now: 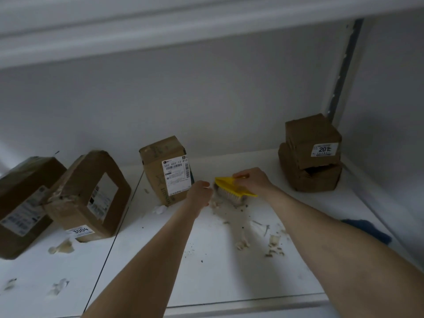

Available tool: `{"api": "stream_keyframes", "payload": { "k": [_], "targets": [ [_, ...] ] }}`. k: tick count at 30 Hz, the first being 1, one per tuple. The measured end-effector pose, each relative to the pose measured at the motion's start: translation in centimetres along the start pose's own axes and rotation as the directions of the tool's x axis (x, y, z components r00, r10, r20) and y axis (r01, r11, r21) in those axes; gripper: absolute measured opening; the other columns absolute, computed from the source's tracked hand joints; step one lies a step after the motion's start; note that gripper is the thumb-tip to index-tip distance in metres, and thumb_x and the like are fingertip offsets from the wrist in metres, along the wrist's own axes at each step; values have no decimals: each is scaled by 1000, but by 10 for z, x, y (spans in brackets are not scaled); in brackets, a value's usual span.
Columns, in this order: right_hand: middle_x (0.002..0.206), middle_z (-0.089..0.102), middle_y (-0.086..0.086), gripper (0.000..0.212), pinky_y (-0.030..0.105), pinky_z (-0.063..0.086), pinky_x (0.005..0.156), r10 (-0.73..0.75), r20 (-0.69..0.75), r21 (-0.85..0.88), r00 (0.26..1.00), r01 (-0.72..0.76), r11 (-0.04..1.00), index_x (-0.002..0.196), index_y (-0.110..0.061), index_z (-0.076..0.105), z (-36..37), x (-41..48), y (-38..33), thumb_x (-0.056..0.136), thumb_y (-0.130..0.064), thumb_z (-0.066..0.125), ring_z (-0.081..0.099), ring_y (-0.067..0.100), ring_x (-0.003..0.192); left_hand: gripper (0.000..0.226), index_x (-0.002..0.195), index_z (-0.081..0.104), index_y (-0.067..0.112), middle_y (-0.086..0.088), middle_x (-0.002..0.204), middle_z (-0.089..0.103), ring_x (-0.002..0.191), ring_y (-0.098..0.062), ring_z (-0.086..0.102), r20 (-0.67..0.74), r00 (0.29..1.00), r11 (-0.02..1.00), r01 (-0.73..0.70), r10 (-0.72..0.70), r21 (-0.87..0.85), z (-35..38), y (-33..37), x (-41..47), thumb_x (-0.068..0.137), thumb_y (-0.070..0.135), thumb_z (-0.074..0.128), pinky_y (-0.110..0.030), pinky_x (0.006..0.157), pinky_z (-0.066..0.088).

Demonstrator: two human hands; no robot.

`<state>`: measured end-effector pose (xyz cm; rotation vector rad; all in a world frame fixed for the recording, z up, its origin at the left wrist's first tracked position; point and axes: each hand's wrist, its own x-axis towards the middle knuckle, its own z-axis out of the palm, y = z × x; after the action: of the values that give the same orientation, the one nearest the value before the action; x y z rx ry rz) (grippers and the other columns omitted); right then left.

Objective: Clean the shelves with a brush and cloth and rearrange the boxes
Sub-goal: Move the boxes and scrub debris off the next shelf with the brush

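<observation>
My right hand [251, 181] grips a yellow brush [231, 188], bristles down on the white shelf [206, 283] over a smear of dust and scraps. My left hand [199, 192] has its fingers curled just left of the brush, against the right edge of an upright labelled cardboard box [164, 166] that leans slightly. Whether that hand grips the box is unclear. A dark blue cloth [369, 228] lies on the shelf at the right, partly behind my right forearm.
Two larger taped boxes [89, 196] [20, 203] lean at the left, one tagged 3004. Two small boxes [309, 154] are stacked in the back right corner. Paper scraps and crumbs [273, 244] litter the shelf. Another shelf hangs close overhead.
</observation>
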<state>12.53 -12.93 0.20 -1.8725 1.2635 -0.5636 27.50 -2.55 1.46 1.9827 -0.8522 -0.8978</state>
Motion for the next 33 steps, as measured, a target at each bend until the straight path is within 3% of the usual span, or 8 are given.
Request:
{"api": "stream_keyframes", "payload": {
  "k": [3,6,12,16,20,23,29,33],
  "targets": [
    [126,64,2,33,25,50,74,92,-184,-13,979,-96,995,122,-23,66,-26,-9,14,91,-27,59,64,23,104,37,129,49,5,-19,119,56,94,-26,53,10,1000,999,18,-17,-43,-1,-1,-3,93,0,42,-38,88,49],
    [126,63,4,35,26,50,68,187,-249,-73,950,-211,975,127,-23,63,-31,-18,25,94,-29,54,65,26,99,37,128,52,8,-17,120,56,92,-24,54,8,1000,998,26,-25,-60,0,-3,-8,92,1,46,-35,83,50],
    [126,63,1,34,24,46,80,125,-160,18,979,-124,992,121,-26,66,15,-43,12,88,-29,61,62,23,109,37,127,53,11,-16,121,57,95,-24,56,-2,999,997,43,-43,-69,8,-4,-20,91,4,50,-36,87,51],
    [120,67,-1,29,15,41,76,86,-123,53,989,-80,995,113,-24,71,7,-50,13,84,-24,66,63,18,107,38,128,52,11,-18,120,57,93,-25,55,20,999,997,27,-25,-73,14,-1,-31,90,5,50,-36,86,51],
    [119,66,4,31,16,51,49,225,-265,77,938,-212,974,120,-26,66,-34,-48,25,90,-22,57,61,18,73,40,128,50,12,-11,109,54,89,-22,55,17,1000,999,18,-17,-51,10,-1,-34,90,4,47,-39,92,50],
    [121,65,9,31,38,59,73,264,-292,-8,919,-278,961,121,-24,66,-39,-54,35,92,-24,55,66,30,91,40,130,50,12,-12,118,54,91,-22,55,15,1000,999,28,-27,-43,9,-6,-35,90,5,46,-36,88,52],
    [129,62,4,33,30,51,88,127,-173,13,977,-127,992,124,-24,64,9,-76,14,91,-25,58,60,27,112,41,132,50,10,-17,130,52,115,-30,54,15,1000,999,26,-25,-41,17,-4,-41,92,4,46,-30,81,51],
    [125,63,1,31,11,46,61,154,-125,50,980,-149,988,119,-28,66,5,-80,10,89,-21,59,64,21,103,42,133,48,10,-16,131,51,114,-29,53,38,999,1000,9,-8,-27,28,4,-52,92,5,46,-32,84,50]
  ]
}}
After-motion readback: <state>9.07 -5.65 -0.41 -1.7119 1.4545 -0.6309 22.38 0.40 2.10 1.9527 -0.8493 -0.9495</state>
